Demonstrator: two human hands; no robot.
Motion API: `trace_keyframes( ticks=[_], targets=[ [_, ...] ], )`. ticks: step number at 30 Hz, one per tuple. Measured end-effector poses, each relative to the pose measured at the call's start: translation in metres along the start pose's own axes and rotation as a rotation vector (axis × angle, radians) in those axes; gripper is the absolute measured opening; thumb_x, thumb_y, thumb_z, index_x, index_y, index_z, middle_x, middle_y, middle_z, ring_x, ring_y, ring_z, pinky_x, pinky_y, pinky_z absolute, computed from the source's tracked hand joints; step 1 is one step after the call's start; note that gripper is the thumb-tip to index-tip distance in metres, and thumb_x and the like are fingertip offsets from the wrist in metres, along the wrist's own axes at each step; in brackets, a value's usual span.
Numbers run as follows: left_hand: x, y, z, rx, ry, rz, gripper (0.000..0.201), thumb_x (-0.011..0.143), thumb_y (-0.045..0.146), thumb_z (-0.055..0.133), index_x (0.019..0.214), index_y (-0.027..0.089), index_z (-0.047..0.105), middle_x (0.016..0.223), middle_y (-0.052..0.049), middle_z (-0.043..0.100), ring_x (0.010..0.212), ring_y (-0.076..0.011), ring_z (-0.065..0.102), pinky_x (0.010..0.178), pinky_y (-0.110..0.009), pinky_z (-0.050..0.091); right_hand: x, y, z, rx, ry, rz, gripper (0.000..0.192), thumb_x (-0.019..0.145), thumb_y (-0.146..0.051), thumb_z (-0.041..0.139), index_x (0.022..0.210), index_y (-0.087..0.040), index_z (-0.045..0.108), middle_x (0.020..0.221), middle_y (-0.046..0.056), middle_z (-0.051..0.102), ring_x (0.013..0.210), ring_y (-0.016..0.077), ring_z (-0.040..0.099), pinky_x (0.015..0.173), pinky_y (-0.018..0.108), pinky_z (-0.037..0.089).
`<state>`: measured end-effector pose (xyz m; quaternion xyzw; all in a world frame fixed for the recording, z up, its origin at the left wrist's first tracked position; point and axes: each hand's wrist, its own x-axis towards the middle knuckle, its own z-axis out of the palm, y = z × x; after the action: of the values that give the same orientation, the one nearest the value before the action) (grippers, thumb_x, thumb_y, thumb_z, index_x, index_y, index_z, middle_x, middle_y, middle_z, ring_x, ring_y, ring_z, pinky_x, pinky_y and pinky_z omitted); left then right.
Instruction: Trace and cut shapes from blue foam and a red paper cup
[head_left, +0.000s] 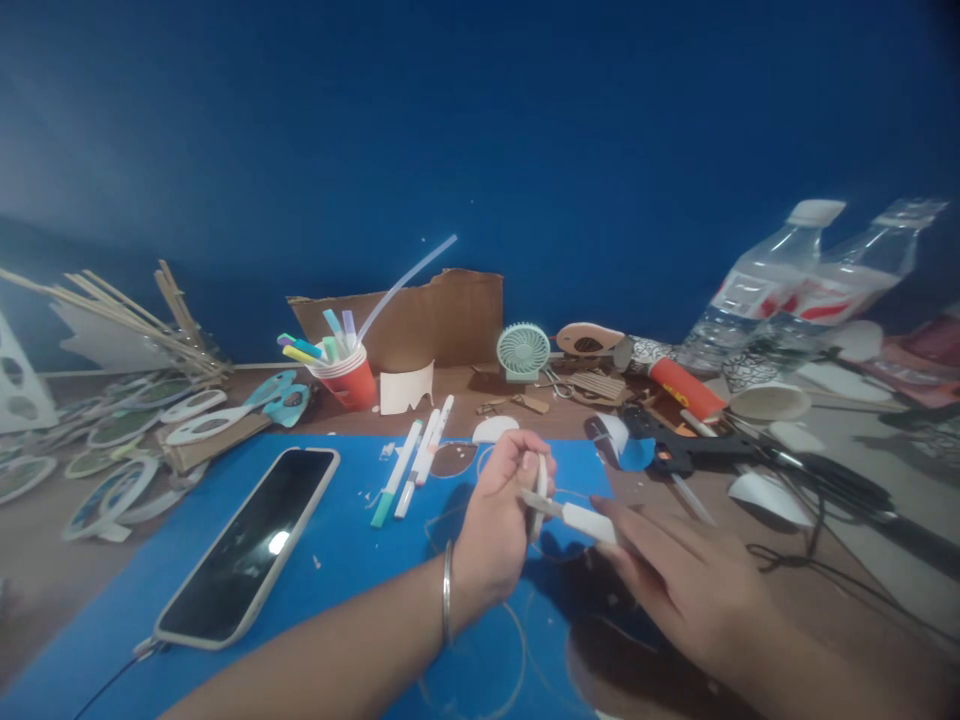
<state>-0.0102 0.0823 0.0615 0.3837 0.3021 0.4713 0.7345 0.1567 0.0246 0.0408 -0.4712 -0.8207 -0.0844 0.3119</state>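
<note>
My left hand, a silver bangle at its wrist, is closed around a thin white curved piece held up on edge. My right hand grips a white-handled craft knife. The knife's blade reaches across to the white piece, and whether it cuts into it I cannot tell. Both hands are over a blue sheet with faint round outlines drawn on it. Several markers lie on that sheet beyond my left hand.
A phone with a cable lies left. Behind stand a red paper cup of pens, a cardboard piece and a small green fan. A black glue gun, an orange tube and plastic bottles crowd the right; cut-out rings the left.
</note>
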Motion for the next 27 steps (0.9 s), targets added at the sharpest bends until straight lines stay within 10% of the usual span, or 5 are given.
trace_keyframes(
  ticks=[10,20,27],
  targets=[
    [0.002,-0.002,-0.003,0.025,0.007,0.004,0.011,0.086,0.033,0.044,0.085,0.023,0.045,0.063,0.005,0.041,0.045,-0.0038,0.03,0.046,-0.015,0.029,0.003,0.001,-0.001,0.06,0.015,0.148,0.023,0.086,-0.026,0.045,0.101,-0.018,0.061,0.072,0.003,0.066,0.059,0.0149,0.061,0.055,0.026,0.046],
    [0.012,-0.008,-0.013,0.172,0.175,0.089,0.023,0.082,0.035,0.051,0.101,0.021,0.049,0.072,0.003,0.047,0.061,-0.0078,0.043,0.056,-0.018,0.036,0.002,0.012,0.019,0.922,0.111,0.945,0.031,0.083,-0.041,0.049,0.094,-0.016,0.063,0.06,0.0,0.055,0.043,0.0102,0.046,0.035,0.02,0.034],
    [0.011,-0.007,-0.013,0.284,0.052,0.011,0.019,0.078,0.035,0.056,0.084,0.018,0.054,0.076,0.0,0.051,0.066,-0.0108,0.047,0.057,-0.021,0.037,0.006,0.01,0.022,1.17,0.095,1.086,0.033,0.076,-0.043,0.057,0.095,-0.016,0.06,0.059,-0.003,0.049,0.038,0.0049,0.031,0.034,0.019,0.022]
  ],
)
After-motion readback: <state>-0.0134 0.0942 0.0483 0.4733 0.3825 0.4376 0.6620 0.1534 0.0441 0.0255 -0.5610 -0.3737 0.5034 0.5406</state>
